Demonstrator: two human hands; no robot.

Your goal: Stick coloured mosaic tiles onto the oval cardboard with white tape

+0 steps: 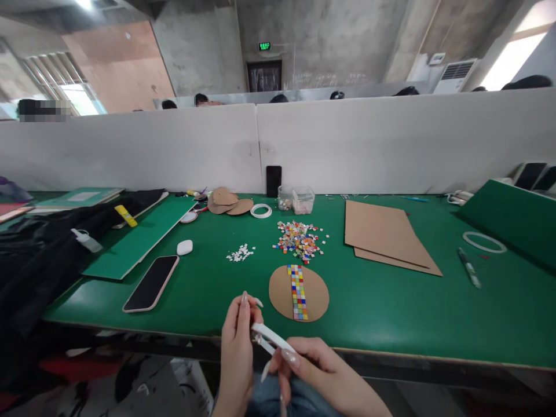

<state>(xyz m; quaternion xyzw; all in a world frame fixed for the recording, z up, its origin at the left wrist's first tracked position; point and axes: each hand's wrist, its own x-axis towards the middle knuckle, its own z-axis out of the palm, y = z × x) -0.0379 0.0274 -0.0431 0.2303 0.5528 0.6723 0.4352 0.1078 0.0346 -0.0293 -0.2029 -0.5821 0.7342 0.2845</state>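
Beside the green desk (391, 315), nearer than the tiled oval (319, 292), pinching a white tool (274, 336) in the right hand's (321, 368) fingers, with the left hand's (238, 339) pressed together by its end, seemingly for steadiness. Beyond the oval, loose tiles (299, 240) within easy reach.

A shared craft workshop, indicated by the long green-topped worktable (391, 313) strewn with small multicoloured square tiles (299, 240), the pale upright partition (382, 145) and the bare grey concrete wall (321, 40).

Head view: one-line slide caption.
Both hands hold a white strip before a cardboard disc partly covered with colored tiles, loose tiles beyond.
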